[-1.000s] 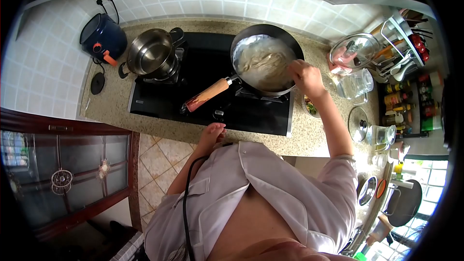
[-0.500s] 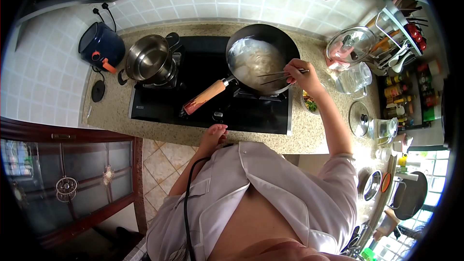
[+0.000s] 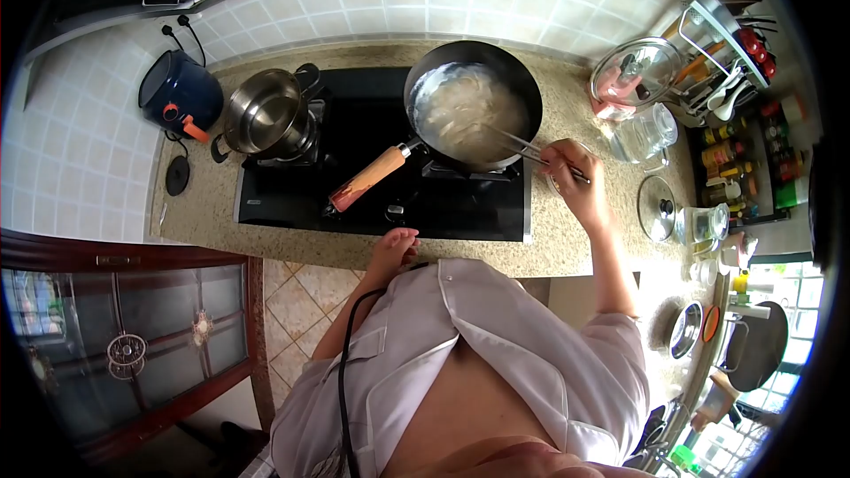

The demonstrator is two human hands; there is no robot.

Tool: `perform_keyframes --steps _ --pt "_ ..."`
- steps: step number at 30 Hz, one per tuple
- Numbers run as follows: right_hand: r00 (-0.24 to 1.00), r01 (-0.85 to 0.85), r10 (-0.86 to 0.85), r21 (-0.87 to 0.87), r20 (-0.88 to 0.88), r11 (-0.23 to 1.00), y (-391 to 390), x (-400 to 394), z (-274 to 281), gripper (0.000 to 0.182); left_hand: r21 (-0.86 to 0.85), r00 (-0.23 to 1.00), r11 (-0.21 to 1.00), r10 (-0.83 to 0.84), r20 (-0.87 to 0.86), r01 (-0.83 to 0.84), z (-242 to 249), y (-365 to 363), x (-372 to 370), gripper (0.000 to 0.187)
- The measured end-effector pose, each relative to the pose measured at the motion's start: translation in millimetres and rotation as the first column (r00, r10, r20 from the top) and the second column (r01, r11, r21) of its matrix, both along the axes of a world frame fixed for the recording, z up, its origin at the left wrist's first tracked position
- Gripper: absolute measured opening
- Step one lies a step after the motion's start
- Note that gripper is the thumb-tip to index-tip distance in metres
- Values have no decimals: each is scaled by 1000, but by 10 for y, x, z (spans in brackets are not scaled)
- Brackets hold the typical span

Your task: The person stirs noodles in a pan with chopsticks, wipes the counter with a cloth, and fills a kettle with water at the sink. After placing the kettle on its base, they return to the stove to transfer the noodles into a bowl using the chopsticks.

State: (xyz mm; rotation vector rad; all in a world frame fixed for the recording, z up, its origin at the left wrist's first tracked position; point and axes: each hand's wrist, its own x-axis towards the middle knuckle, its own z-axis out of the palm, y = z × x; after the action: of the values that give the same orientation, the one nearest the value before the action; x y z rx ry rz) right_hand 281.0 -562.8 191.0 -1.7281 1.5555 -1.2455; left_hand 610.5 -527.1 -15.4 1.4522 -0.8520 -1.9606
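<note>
My right hand [image 3: 576,186] is closed round a pair of metal chopsticks [image 3: 521,147], held at the right side of the wok [image 3: 531,80]. Their tips dip into a cloudy, whitish liquid [image 3: 469,111] with pale pieces or strands that I cannot make out clearly. The wok sits on the right burner, its wooden handle [image 3: 370,179] pointing toward the front left. My left hand [image 3: 396,250] rests with curled fingers at the counter's front edge, below the handle and not touching it. Nothing shows in that hand.
A steel pot [image 3: 267,115] stands on the left burner of the black stove [image 3: 354,124]. Further left is a dark blue appliance [image 3: 180,96]. On the right are glass lids [image 3: 657,209], a glass pitcher [image 3: 642,133] and a utensil rack [image 3: 722,31]. A bowl is mostly hidden behind my right hand.
My right hand has moved right and slightly toward me, drawing the chopsticks to a steeper slant. The liquid's surface pattern has shifted. My left hand stays in place.
</note>
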Motion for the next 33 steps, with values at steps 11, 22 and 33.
perform_keyframes --steps 11,22,33 --pt "973 213 -210 -26 95 977 478 11 -234 7 26 995 997 -79 66 78 226 -6 -264 20" --pt "603 378 -358 140 713 915 950 -266 -518 18 20 982 983 -184 29 184 13 111 -621 18" --pt "534 418 -406 186 742 889 1245 -476 -663 19 -54 957 956 -287 35 289 128 302 -1024 18"
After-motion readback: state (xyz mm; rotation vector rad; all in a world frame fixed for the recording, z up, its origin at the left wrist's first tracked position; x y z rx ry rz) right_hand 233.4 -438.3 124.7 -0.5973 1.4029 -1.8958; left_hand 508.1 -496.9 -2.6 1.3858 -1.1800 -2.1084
